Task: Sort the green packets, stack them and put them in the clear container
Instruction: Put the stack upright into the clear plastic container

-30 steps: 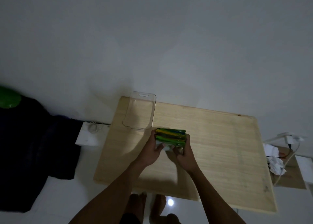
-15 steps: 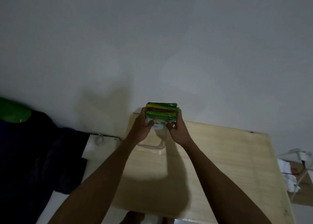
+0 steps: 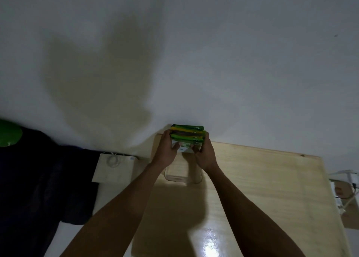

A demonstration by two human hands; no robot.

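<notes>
A stack of green and yellow packets (image 3: 187,133) is held between both hands near the far left corner of the wooden table (image 3: 262,179). My left hand (image 3: 166,149) grips the stack's left end and my right hand (image 3: 206,153) grips its right end. The stack is above the far part of the clear container (image 3: 182,176), whose near rim shows between my wrists. Whether the stack touches the container cannot be told. The container's far part is hidden by my hands.
A white wall rises right behind the table. A dark cloth (image 3: 38,179) and a green object (image 3: 8,133) lie to the left. A white box with a coiled cable (image 3: 114,166) sits beside the table's left edge. Cables and a charger (image 3: 345,186) are at the right.
Both hands lifted the stack off the table and carried it left and away from me, to a spot above the clear container. The camera view has shifted closer to the table.
</notes>
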